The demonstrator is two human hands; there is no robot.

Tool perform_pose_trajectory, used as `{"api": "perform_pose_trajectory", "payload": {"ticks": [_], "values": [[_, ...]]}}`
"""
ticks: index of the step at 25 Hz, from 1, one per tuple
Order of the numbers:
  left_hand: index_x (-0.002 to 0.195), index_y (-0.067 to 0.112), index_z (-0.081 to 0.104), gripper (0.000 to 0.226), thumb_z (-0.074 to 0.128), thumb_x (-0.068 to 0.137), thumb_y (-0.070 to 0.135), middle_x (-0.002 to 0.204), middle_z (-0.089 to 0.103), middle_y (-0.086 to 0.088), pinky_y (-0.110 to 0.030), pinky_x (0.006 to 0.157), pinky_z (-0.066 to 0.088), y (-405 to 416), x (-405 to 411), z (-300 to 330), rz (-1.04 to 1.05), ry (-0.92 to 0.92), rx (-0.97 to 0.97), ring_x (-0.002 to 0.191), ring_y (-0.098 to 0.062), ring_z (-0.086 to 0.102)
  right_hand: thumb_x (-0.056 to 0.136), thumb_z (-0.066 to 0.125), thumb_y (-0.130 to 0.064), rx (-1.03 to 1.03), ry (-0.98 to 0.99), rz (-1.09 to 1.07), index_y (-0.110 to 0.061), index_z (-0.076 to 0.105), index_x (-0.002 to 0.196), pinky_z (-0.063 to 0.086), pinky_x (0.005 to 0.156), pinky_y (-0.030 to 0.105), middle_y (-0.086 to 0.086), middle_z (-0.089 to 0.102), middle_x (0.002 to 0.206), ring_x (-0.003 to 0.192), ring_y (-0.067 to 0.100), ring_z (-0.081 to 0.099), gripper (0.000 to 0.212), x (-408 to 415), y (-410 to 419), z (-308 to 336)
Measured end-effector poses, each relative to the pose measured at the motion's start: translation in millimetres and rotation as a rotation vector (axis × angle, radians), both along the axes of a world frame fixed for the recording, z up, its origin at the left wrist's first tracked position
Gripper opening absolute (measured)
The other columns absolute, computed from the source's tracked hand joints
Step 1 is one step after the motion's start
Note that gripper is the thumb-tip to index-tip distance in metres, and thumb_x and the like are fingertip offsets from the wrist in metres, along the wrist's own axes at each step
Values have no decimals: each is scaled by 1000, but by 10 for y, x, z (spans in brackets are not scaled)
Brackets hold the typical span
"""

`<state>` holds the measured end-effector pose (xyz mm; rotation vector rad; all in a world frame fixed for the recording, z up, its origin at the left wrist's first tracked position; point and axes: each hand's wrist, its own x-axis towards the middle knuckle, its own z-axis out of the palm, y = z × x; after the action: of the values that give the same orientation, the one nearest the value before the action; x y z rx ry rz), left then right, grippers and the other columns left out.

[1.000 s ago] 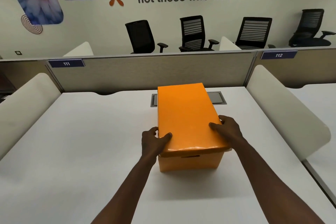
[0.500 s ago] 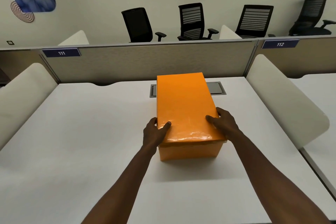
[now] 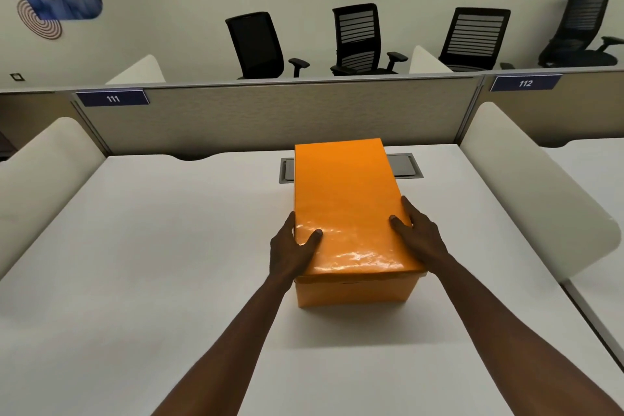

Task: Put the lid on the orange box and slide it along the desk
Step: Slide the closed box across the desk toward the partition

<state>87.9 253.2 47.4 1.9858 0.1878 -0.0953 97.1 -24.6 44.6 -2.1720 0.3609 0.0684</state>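
- A glossy orange rectangular lid sits on the orange cardboard box at the middle of the white desk, the box's far end overlapping a grey metal cable hatch set into the desk top.
- The left hand presses the lid's near left edge, thumb laid on top and fingers wrapped down the side; the right hand mirrors it on the near right edge. Both sets of fingers are clamped on the lid's rim, though their tips are hidden behind the box.
- The lid appears seated all round, its skirt lying level over the near wall, so the step in hand is judged to be the slide along the desk.
- To do it well, pressure should stay even on both sides; a harder push from one hand would likely swing the long box askew.
- Pushing low, with palms against the box walls rather than the lid alone, should keep the lid from shifting or lifting.
- The hatch under the far end could snag the box's bottom edge, so a sideways or nearward path looks smoother.
- White curved side dividers bound the desk left and right, and a beige fabric partition closes the far side.
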Motion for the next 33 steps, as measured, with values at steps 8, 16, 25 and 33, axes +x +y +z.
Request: {"api": "perform_pose_trajectory", "payload": {"ticks": [8,16,25,33], "values": [[153,14,36,75,66,93,48,156,44,-14,-56,113,42,42,659,187,13,-71,72,139,-37,47,94,61,-51,-159,-99,43,-19,22,160,37,113,53,14,37,160,142,37,42,83,517,-33,209],[161,12,10,80,44,102,53,171,5,-7,-46,125,20,-17,1367,130,-316,-212,493,158,-26,9,99,36,-64,-482,-3,290,-22,5,162,25,120,52,4,-5,171,155,33,16,82,1156,39,58],[161,12,6,92,45,96,64,172,-1,-3,-46,123,25,-41,1490,-115,-319,-123,476,157,-25,13,100,39,-61,-493,14,271,-25,8,162,33,115,51,2,-3,171,151,33,29,79,1237,22,-18],[160,28,19,90,58,87,63,168,24,-6,-55,117,33,235,742,-115,-64,-8,-5,151,-30,31,88,59,-63,20,71,-123,-34,22,159,37,112,55,7,32,164,144,35,40,86,370,-20,167]]}}
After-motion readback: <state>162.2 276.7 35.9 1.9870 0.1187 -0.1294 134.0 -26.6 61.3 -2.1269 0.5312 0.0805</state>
